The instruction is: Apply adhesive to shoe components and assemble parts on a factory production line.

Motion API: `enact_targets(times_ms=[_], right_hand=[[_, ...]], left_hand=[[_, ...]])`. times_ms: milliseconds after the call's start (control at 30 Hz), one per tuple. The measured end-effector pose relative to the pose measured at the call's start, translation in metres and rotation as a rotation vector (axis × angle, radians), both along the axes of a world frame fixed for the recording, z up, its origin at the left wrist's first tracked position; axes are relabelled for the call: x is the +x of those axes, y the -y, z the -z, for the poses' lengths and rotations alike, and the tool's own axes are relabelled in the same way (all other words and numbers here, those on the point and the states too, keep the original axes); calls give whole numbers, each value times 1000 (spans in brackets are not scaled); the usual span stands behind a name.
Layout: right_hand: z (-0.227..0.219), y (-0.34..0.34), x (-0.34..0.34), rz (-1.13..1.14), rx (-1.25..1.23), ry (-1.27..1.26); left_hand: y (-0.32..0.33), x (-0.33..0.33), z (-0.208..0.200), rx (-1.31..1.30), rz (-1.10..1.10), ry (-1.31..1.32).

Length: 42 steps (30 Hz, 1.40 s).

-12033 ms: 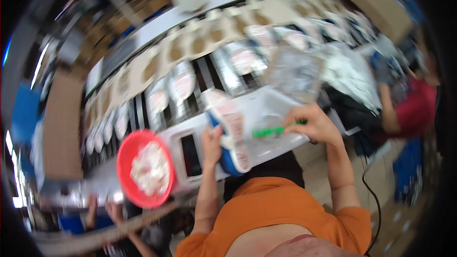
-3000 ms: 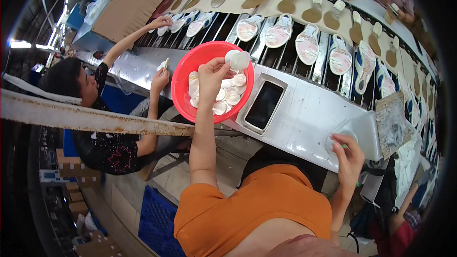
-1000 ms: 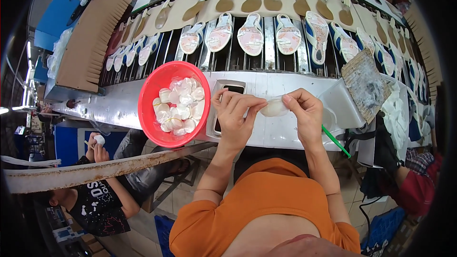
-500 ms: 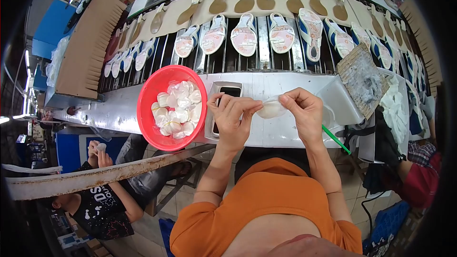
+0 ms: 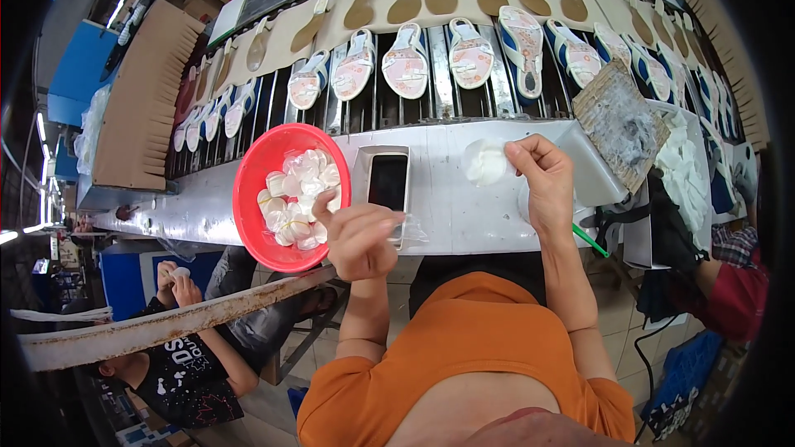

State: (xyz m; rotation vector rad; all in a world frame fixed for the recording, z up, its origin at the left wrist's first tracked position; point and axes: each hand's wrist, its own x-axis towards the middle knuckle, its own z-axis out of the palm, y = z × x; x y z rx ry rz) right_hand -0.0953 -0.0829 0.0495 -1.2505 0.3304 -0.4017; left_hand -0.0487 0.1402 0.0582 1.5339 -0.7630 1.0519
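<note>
The right hand (image 5: 549,186) has its grip clamped on the rim of a thin, translucent disc (image 5: 484,165) above the surface (image 5: 447,211), between its near and far edges; a light pinch should suit it (the left hand (image 5: 362,237) is blurred, its grip I can't tell). Similar discs (image 5: 305,172) lie in a smooth red bowl (image 5: 260,164).

You wear a plain orange top (image 5: 480,323) with a wide, rounded neckline (image 5: 468,373) and short, loose sleeves (image 5: 338,389). Below its hem, a dark lower garment (image 5: 480,267) shows along the worktop's (image 5: 451,219) near edge. Your left hand (image 5: 363,240) and right hand (image 5: 546,182) are bare, like both forearms (image 5: 566,281).
</note>
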Motion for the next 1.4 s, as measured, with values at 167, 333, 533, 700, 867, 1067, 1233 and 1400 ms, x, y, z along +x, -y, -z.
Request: enact_targets(times_ms=[167, 333, 533, 700, 867, 1067, 1233, 1400], right_hand=[[-4, 1, -4, 67, -95, 28], [-3, 0, -10, 111, -381, 164], [-18, -3, -23, 228, -1024, 437], [-19, -5, -32, 160, -1155, 495], [-25, -6, -32, 103, -1009, 386], [-15, -3, -34, 162, -1192, 485], [-17, 0, -38, 180, -1460, 625], [-10, 4, -37, 124, -1473, 584]], left_hand=[[16, -4, -19, 743, 194, -231], [15, 3, -13, 879, 266, -308], [34, 0, -40, 429, 111, -375], [34, 14, -11, 535, 57, 24], [31, 12, -3, 552, -26, 165], [33, 9, 5, 286, 200, -484], [37, 14, 14, -4, 1034, -1248], [39, 7, 12, -9, 980, -1364]])
